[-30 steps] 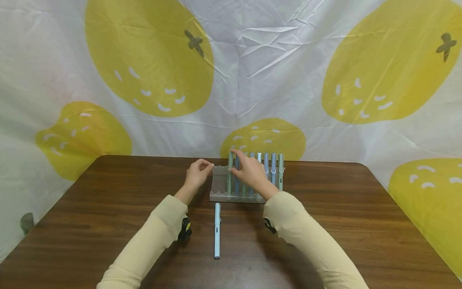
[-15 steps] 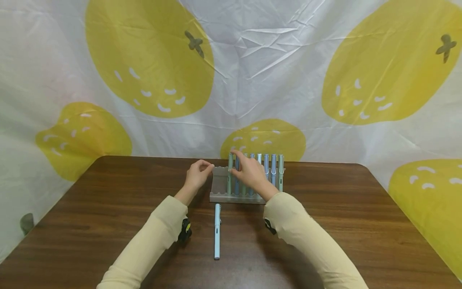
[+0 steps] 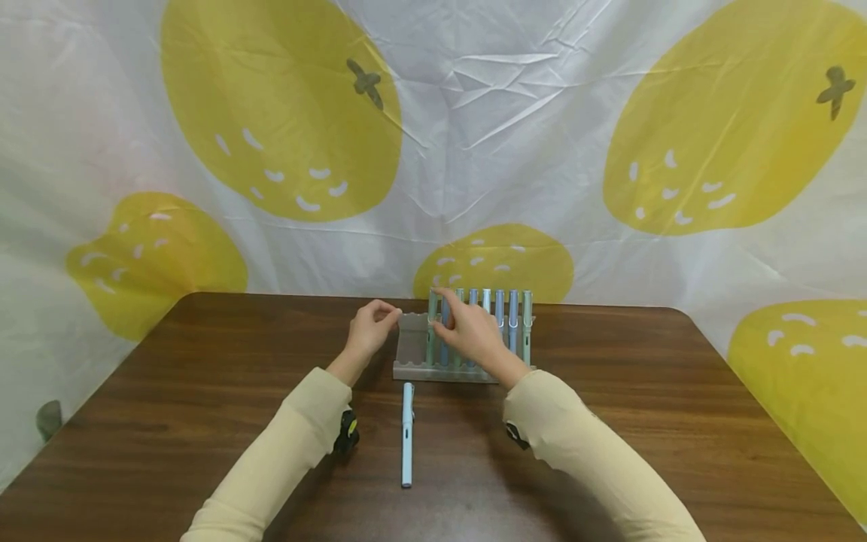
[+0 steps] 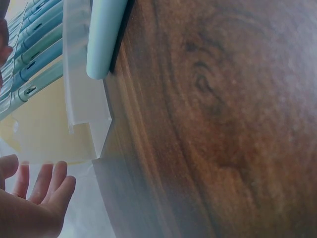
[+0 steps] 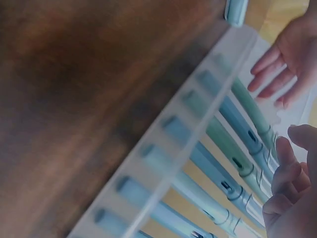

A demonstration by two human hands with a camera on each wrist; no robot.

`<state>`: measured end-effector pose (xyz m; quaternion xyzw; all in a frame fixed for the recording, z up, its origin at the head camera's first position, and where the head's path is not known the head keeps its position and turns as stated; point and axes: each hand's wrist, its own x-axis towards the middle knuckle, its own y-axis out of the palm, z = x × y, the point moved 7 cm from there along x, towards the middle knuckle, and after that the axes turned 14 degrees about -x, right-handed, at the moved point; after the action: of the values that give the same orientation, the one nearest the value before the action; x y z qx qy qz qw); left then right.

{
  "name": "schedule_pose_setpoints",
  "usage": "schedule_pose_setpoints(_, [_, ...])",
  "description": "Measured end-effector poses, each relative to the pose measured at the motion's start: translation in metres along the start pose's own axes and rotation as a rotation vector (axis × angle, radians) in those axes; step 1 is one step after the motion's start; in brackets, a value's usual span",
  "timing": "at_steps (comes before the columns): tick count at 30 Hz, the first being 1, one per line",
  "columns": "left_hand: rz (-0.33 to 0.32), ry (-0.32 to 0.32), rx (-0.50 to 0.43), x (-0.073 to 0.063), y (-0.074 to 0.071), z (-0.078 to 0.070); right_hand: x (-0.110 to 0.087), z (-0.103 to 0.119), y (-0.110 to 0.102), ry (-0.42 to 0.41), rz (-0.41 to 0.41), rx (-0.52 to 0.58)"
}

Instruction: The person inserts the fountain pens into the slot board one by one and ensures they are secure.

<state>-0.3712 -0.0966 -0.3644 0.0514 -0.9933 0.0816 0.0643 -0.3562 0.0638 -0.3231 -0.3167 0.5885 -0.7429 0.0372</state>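
Observation:
A clear pen rack stands at the table's far side, holding a row of capped pens in blues and greens. My left hand pinches the rack's upper left corner between thumb and fingertips. At the leftmost green pen, my right hand has its index finger by the cap's top and its thumb lower down, spread apart. In the right wrist view, the fingers of that right hand lie close beside the pens' caps. A light blue pen lies on the table in front of the rack.
The brown wooden table extends to both sides of the rack. Behind it hangs a white cloth with big yellow lemons. Slots show at the rack's left end, beside the left hand.
My right hand and forearm have shifted slightly right and toward me, and the index fingertip is a little lower. The left hand, rack and loose pen stay where they were.

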Motion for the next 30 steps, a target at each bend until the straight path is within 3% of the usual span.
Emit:
schedule_pose_setpoints(7, [-0.013, 0.018, 0.010, 0.001, 0.000, -0.002, -0.016, 0.009, 0.003, -0.056, 0.004, 0.005])
schedule_pose_setpoints(30, [-0.014, 0.010, -0.012, 0.002, 0.000, 0.001, -0.047, 0.021, 0.023, -0.111, 0.090, 0.039])
